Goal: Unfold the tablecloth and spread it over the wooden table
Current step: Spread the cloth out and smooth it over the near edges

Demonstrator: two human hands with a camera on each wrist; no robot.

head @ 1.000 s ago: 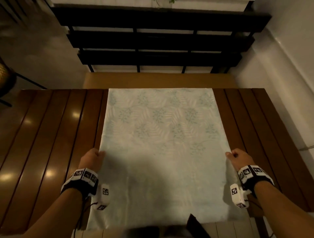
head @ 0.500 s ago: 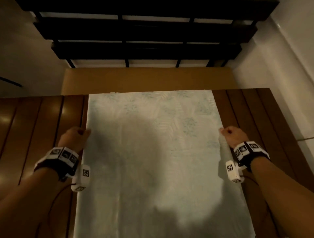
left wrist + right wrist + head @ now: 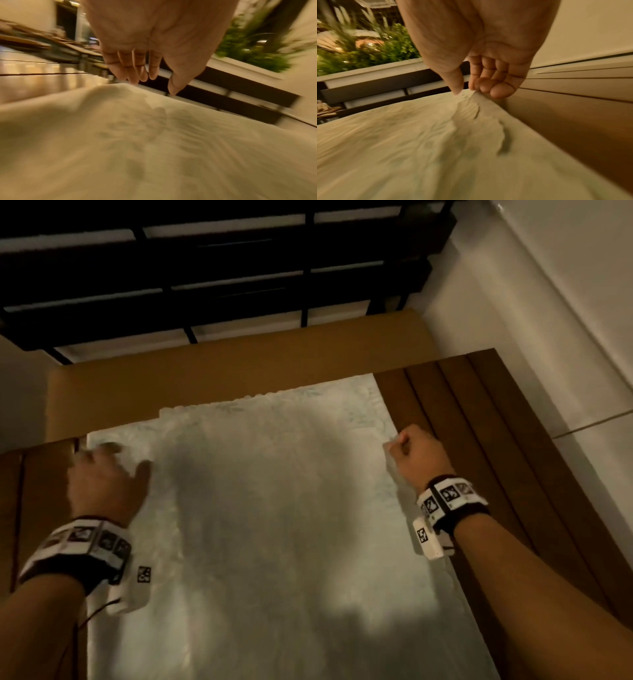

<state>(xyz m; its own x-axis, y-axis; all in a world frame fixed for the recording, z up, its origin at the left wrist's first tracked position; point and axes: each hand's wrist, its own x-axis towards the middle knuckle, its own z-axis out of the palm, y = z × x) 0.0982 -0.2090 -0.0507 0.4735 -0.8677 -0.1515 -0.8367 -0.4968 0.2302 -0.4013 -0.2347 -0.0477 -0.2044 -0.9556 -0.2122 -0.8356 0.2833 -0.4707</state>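
Observation:
A pale tablecloth [image 3: 274,525] with a faint leaf pattern lies as a long strip down the middle of the dark wooden table [image 3: 479,440]. My left hand [image 3: 113,457] is open over the cloth's far left corner. In the left wrist view its fingers [image 3: 137,75] are straight and apart just above the tablecloth [image 3: 154,142], throwing a shadow on it. My right hand [image 3: 397,440] is a fist at the cloth's right edge near the far end. In the right wrist view the right hand [image 3: 467,90] pinches that edge of the tablecloth [image 3: 436,148] between thumb and fingers, lifting a small ridge.
Bare table planks [image 3: 41,491] show on both sides of the cloth. A tan board [image 3: 239,364] runs beyond the table's far edge, with a black slatted frame [image 3: 205,268] behind it. A white wall [image 3: 565,302] stands at the right. Green plants [image 3: 254,54] grow in a planter beyond.
Both hands slid along the cloth's side edges toward the far end of the table. The left hand let go of its edge and opened; the right still pinches its edge.

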